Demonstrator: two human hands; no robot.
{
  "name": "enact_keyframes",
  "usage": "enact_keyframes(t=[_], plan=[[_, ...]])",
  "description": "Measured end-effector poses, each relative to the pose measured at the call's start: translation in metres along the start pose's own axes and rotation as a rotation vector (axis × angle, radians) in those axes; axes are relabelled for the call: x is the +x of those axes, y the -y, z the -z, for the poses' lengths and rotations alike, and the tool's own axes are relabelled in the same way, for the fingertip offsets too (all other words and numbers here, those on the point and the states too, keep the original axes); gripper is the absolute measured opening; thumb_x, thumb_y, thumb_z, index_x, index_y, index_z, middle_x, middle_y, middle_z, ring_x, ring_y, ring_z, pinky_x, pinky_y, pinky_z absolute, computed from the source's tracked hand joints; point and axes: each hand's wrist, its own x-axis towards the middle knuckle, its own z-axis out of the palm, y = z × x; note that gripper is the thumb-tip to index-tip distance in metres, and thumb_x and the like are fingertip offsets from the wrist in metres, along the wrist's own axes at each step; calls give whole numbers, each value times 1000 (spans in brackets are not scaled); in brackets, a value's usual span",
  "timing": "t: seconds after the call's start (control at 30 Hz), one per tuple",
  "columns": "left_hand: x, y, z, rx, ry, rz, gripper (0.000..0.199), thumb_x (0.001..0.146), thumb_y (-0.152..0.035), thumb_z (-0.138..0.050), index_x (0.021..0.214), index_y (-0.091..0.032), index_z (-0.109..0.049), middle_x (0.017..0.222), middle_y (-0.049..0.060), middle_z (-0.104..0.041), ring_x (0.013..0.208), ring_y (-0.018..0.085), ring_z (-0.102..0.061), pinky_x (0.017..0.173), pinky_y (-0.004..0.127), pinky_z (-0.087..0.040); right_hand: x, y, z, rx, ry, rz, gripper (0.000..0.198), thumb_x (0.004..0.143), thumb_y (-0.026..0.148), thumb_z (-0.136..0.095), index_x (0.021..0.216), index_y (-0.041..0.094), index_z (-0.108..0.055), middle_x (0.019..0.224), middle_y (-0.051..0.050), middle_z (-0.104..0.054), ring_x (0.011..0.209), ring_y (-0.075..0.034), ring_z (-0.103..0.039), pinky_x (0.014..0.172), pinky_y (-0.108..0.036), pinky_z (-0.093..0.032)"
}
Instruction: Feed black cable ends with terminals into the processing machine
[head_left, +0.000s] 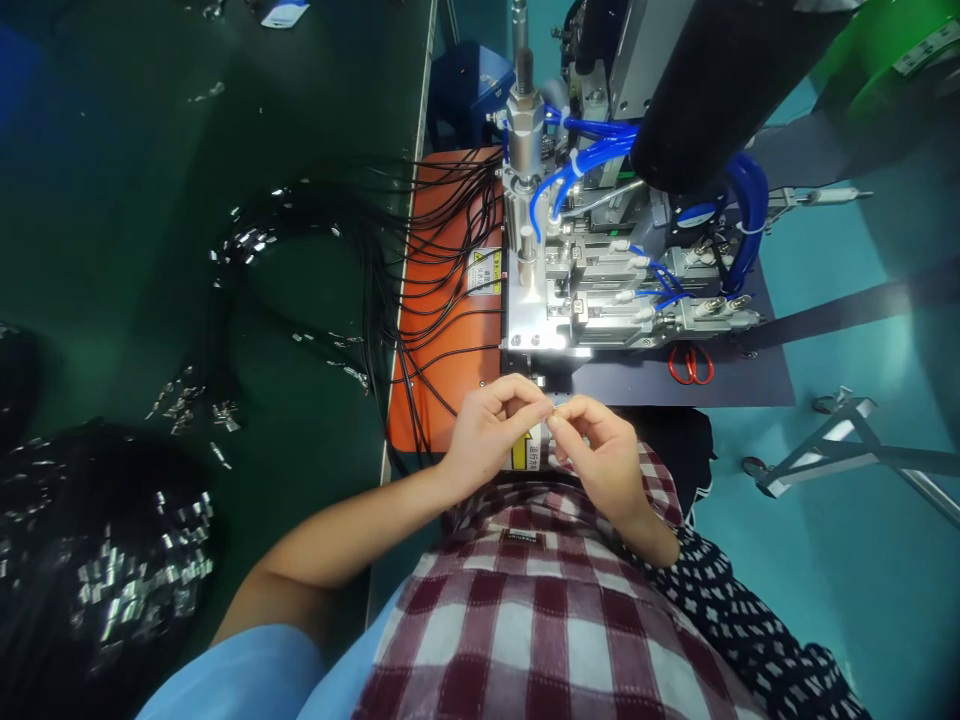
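My left hand (pixel 491 425) is closed in a pinch, and a black cable (pixel 431 385) runs into it from the left. Facing it, my right hand (pixel 600 445) pinches thumb to forefinger. The fingertips of both hands meet, and a tiny light-coloured tip (pixel 555 407) shows between them, too small to make out. Both hands are just in front of a metal machine (pixel 536 325) with several pneumatic cylinders. Several black cables end at its left side, over an orange plate (pixel 416 400). A label with a yellow arrow (pixel 521 452) lies partly hidden under my hands.
Cable bundles (pixel 360 240) with shiny metal ends lie on the dark green table (pixel 300 520) at left, with a big pile (pixel 112 540) nearer me. Red-handled scissors (pixel 690 366) lie right of the machine. Blue air hoses (pixel 600 150) and a black tube (pixel 727 90) hang above. A wheeled metal stand (pixel 825 450) is at right.
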Motion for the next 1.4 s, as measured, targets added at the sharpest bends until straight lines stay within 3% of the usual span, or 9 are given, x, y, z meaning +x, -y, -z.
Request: enact_keyframes(t=[0.13, 0.3, 0.47, 0.87, 1.17, 1.4], plan=[[4, 1, 3, -184, 34, 226, 27, 76, -36, -75, 71, -13, -62, 55, -5, -43, 46, 3, -27, 44, 20, -18, 4, -5, -1, 59, 52, -77, 18, 84, 31, -66, 73, 19, -59, 55, 5, -52, 46, -8, -46, 47, -23, -39], [7, 2, 6, -220, 35, 309, 30, 75, -38, -77, 75, -12, -63, 50, -8, -38, 46, 3, -27, 45, 19, -18, 8, -12, -6, 57, 25, -102, 18, 83, 31, -67, 74, 18, -60, 56, 5, -52, 46, -8, -45, 47, -22, -37], [7, 3, 6, -207, 23, 301, 31, 72, -38, -79, 78, -12, -65, 52, -8, -40, 45, 2, -27, 45, 18, -20, 6, -11, -6, 2, -6, -80, 18, 84, 30, -66, 72, 18, -59, 60, 4, -52, 50, -8, -46, 47, -22, -37], [2, 9, 3, -108, -21, 210, 27, 80, -37, -71, 74, -12, -62, 52, -7, -39, 47, 4, -28, 44, 18, -19, 4, -17, -2, -239, -16, 164, 13, 88, 23, -62, 77, 19, -63, 73, 0, -62, 65, -11, -55, 63, -26, -46], [1, 4, 2, -37, -13, 148, 24, 80, -35, -69, 71, -13, -64, 58, -4, -50, 49, 5, -39, 46, 17, -29, 7, -7, 7, -211, -48, 166, 6, 88, 25, -65, 90, 20, -69, 83, -1, -64, 67, -12, -58, 61, -26, -48], [1, 6, 3, -19, -15, 146, 25, 80, -36, -69, 72, -13, -64, 56, -5, -46, 48, 5, -34, 44, 18, -24, 8, -7, 3, -197, -70, 140, 5, 85, 24, -68, 89, 21, -70, 81, 0, -64, 63, -10, -55, 57, -24, -44]])
